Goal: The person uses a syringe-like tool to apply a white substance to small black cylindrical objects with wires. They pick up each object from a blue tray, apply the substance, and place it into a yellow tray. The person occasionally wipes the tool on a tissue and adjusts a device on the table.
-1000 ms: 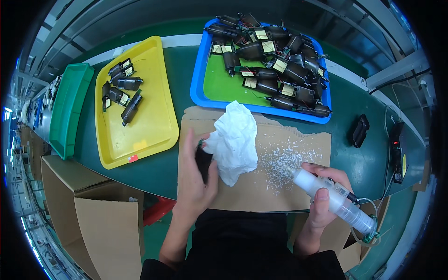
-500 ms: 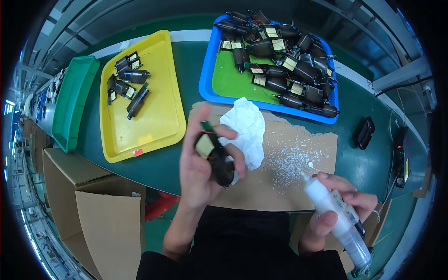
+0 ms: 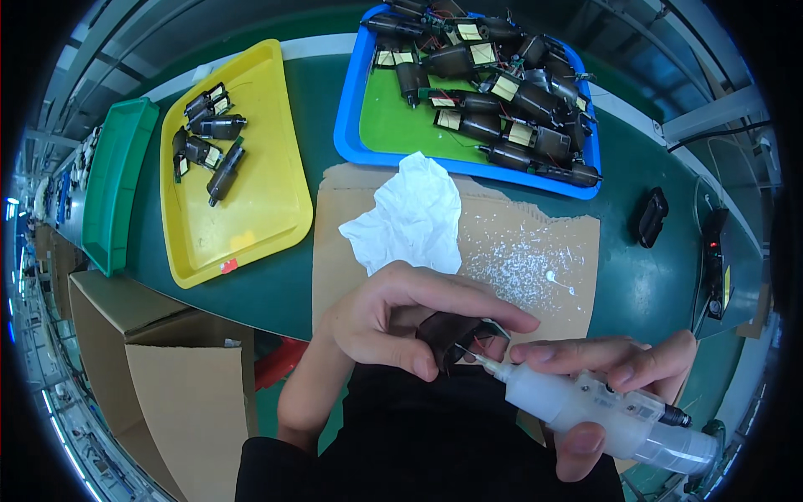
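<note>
My left hand point(image 3: 376, 318) is closed round a dark brown, rounded plastic housing point(image 3: 442, 335), its open end turned toward the right. Thin red and white wires show in that opening. In my right hand point(image 3: 636, 368) lies a translucent white dispensing syringe point(image 3: 539, 395) with metal fittings along its side. Its thin nozzle reaches to the open end of the housing; whether the tip touches inside cannot be made out. A crumpled white cloth or tissue point(image 3: 414, 213) lies just beyond my left hand, on a cardboard sheet point(image 3: 335, 243).
White flecks cover the cardboard's right part. A blue tray point(image 3: 347, 134) holds many similar dark housings at the back; a yellow tray point(image 3: 276, 192) holds several more. Left of it stands a green bin point(image 3: 109, 209). A black case point(image 3: 651, 217) lies at right, an open carton point(image 3: 192, 393) at lower left.
My left hand has turned the housing and brought it right and lower. The syringe has swung nearly level, its nozzle now at the housing's opening. The head view has shifted slightly.
</note>
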`<state>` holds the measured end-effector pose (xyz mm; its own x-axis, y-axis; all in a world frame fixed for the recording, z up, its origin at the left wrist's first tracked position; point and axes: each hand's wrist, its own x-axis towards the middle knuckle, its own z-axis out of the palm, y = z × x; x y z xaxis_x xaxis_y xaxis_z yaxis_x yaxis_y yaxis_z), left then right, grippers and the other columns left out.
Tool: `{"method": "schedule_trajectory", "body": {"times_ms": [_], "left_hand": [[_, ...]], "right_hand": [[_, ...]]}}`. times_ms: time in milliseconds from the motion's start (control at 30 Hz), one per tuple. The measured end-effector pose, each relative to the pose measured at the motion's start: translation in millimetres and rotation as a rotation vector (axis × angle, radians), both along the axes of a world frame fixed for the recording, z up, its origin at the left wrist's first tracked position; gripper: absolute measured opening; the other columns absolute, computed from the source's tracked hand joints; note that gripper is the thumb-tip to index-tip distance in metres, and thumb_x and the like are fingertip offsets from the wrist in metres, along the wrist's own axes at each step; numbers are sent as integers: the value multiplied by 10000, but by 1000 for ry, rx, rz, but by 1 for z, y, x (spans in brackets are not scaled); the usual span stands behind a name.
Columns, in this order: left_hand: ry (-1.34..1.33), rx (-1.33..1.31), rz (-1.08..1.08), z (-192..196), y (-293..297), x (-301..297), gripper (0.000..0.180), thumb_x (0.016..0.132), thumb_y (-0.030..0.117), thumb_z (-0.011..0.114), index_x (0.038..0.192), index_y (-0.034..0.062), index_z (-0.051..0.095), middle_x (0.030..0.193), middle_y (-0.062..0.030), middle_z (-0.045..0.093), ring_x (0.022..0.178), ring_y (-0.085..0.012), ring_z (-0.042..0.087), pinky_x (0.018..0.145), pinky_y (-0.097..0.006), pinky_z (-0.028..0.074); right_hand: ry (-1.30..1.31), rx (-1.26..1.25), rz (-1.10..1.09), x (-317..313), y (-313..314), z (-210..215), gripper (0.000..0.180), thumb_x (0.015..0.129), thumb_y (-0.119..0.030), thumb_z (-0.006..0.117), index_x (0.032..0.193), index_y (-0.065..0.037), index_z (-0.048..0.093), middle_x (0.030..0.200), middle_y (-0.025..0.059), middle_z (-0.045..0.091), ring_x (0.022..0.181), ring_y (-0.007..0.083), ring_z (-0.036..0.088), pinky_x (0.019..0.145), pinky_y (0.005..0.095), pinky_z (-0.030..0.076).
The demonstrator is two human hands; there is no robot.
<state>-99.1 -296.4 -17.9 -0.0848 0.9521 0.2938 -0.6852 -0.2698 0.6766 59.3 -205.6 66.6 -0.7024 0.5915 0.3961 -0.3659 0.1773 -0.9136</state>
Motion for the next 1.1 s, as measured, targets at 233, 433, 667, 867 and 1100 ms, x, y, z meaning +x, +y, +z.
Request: {"method": "schedule_trajectory", "body": {"times_ms": [233,433,667,867,1100], "left_hand": [[-64,30,-51,-2,-1,1,567,771,265,722,1085,-157,513,916,-240,568,791,-252,563,669,-316,441],[42,64,-17,-6,0,1,551,795,262,706,1090,-159,507,983,-248,550,804,-241,560,673,-314,443],[77,-13,14,4,1,-1,425,777,107,675,1072,-156,521,916,-203,575,759,-179,560,631,-273,437],[392,-126,152,12,8,-8,330,740,46,678,1016,-72,541,896,-168,571,729,-143,538,609,-232,421],[-44,-206,75,10,11,-2,704,778,517,642,1164,-26,416,983,-152,539,713,-112,490,498,-199,359]], "right_hand": [[-255,206,203,11,15,17,459,773,-105,646,937,-17,226,922,271,620,819,310,670,753,285,559],[-346,254,222,14,21,25,468,778,-106,645,935,-21,212,924,255,620,860,308,665,786,292,546],[-136,36,84,10,6,8,481,807,-151,647,935,-25,201,936,279,600,874,366,654,767,359,562],[-60,-8,-58,8,1,-1,464,832,-195,618,947,-32,200,897,286,597,797,379,663,702,375,575],[-234,258,-26,13,20,6,437,832,-219,585,943,-25,209,839,282,603,690,347,662,659,408,576]]}}
